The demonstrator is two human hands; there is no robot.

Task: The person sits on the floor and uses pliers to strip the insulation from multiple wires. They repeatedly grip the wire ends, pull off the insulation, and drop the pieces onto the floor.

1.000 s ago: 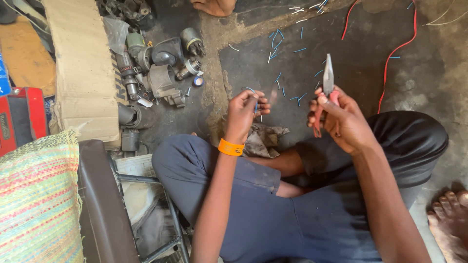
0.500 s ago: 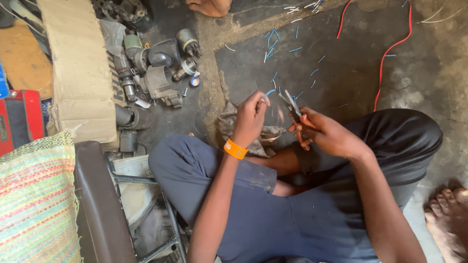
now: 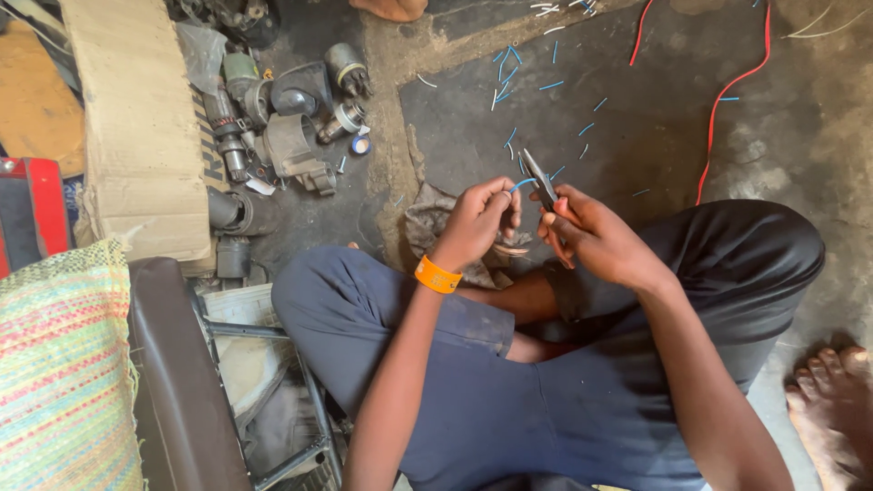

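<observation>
- The person is sitting cross-legged on the floor (image 3: pixel 655 136), dark blue trousers (image 3: pixel 382 309) covering the knees at the bottom of the view.
- The left hand (image 3: pixel 477 221), wearing an orange wristband (image 3: pixel 437 275), is pinching one end of a short blue wire (image 3: pixel 521 184); its fingers are closed together on that wire.
- The right hand (image 3: pixel 596 235) is gripping the handles of a pair of pliers (image 3: pixel 538 179), fingers wrapped tight around them; the tool's tip is meeting the blue wire just above both hands. Whether the tip is closed on the wire cannot be told.
- A crumpled grey rag (image 3: pixel 427 223) is lying on the floor just beyond the left hand.
- A bare foot (image 3: pixel 832 400) of another person is resting at the floor's right edge.
- Cut blue wire pieces (image 3: pixel 509 68) are lying scattered farther out, toward the far edge.
- A long red wire (image 3: pixel 727 100) is trailing across the far right part of the floor.
- Grey metal motor parts (image 3: pixel 282 118) are lying heaped at the far left, beside a cardboard sheet (image 3: pixel 136 136).
- A woven striped sack (image 3: pixel 59 373) is occupying the near left corner.
</observation>
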